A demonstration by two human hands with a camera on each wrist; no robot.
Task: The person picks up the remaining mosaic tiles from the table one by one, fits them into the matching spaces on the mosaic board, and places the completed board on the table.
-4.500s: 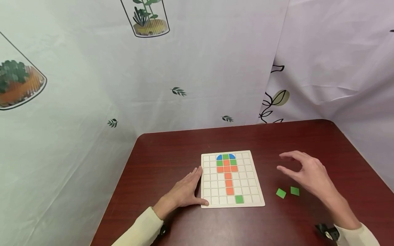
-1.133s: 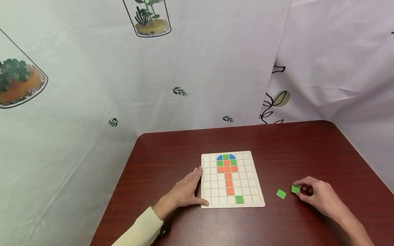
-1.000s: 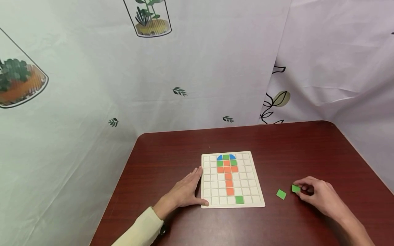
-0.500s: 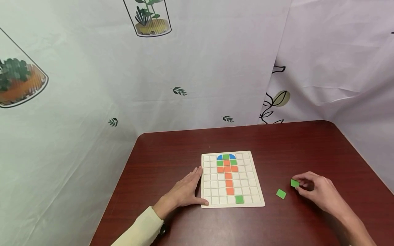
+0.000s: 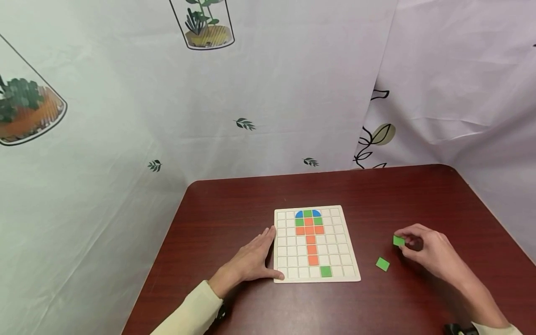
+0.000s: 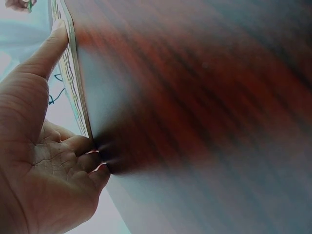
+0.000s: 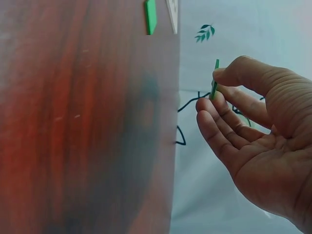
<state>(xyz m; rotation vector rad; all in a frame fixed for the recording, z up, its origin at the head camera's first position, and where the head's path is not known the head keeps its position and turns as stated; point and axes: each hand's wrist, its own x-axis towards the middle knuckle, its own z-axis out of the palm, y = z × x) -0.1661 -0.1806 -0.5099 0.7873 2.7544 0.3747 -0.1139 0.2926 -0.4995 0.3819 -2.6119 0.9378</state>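
Note:
My right hand [image 5: 435, 253] pinches a small green square tile [image 5: 398, 241] between thumb and fingers, right of the board. In the right wrist view that tile [image 7: 214, 83] appears edge-on and lifted off the table. A second green tile [image 5: 382, 264] lies flat, just left of and nearer than the right hand. My left hand [image 5: 251, 260] rests against the left side of the pale gridded board [image 5: 293, 261], fingers straight along its edge and thumb on the near-left corner. Orange tiles [image 5: 311, 250] form a column with a crossbar; green and blue pieces [image 5: 307, 213] top it.
One green tile [image 5: 325, 271] sits in the board's nearest row. The dark red-brown table [image 5: 234, 204] reaches back to a pale patterned cloth [image 5: 268, 93], which also hangs along the left and right sides.
My right hand has taken hold of the farther-right loose green tile, lifted it and carried it away from me, slightly leftward. The left hand and board have stayed in place.

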